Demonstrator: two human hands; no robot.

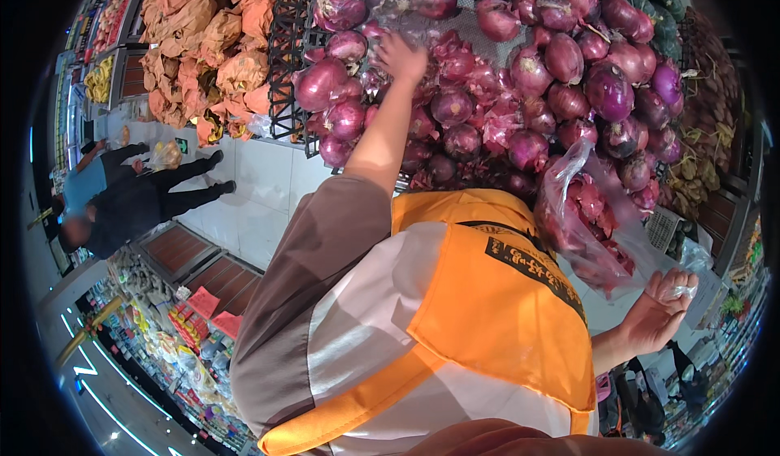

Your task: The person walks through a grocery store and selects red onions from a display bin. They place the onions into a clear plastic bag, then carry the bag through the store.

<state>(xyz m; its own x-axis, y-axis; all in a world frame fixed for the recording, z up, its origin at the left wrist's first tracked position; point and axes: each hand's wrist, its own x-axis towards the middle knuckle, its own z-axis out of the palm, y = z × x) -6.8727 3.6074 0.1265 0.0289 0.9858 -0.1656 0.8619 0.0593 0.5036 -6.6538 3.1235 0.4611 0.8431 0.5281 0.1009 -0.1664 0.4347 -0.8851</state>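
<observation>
Left hand (402,56) is over the round purple-red onions (452,105), fingers loosely spread, can't tell if it's got anything. Plenty of loose papery magenta skins (479,74) lie among them, so I'd guess lots left. The clear, thin plastic bag (601,241) beside the pile already holds some, its edge seemingly pinched in the curled right hand (656,314).

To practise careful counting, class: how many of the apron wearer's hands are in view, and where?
2: the left hand reaches over the red onions; the right hand grips a clear plastic bag. Neither is hidden.
</observation>
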